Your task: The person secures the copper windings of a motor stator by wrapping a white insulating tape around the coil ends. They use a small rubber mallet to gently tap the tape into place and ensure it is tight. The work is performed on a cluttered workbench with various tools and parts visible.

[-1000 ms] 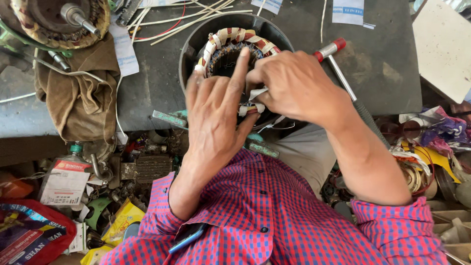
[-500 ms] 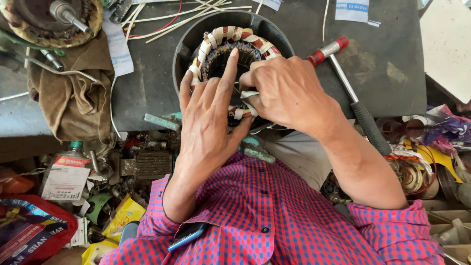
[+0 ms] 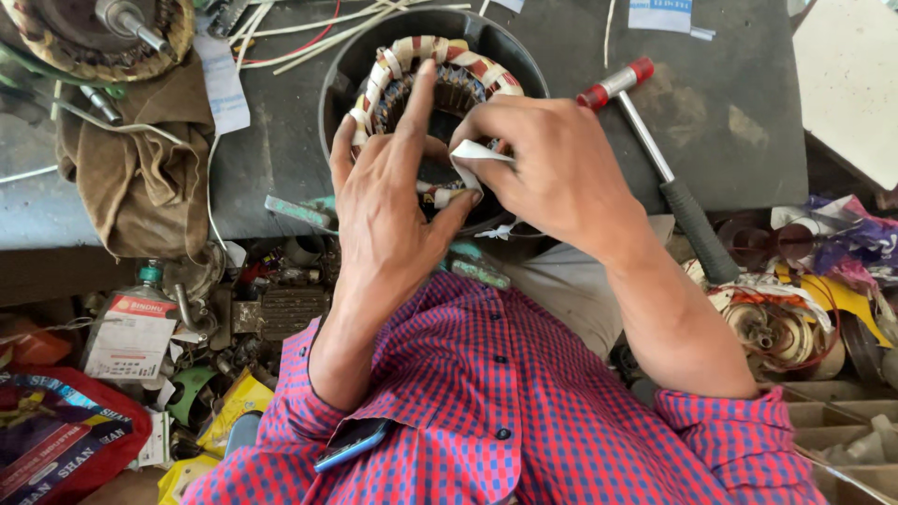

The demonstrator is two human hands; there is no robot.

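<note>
Left hand (image 3: pixel 393 210) lies flat w/ fingers spread over the stator (image 3: pixel 435 89), prob. steadying it inside the black housing (image 3: pixel 341 79) on the bench. Right hand (image 3: pixel 552 168) is pinched tight on a white paper strip (image 3: pixel 477 154) at the windings. Hammer (image 3: pixel 655 154) sits just beside.

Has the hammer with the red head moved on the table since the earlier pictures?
No. The hammer lies at the same place beside the black housing; only the camera view shifted slightly.

Single head camera, looking steeply down, close over workbench (image 3: pixel 730 112)
</note>
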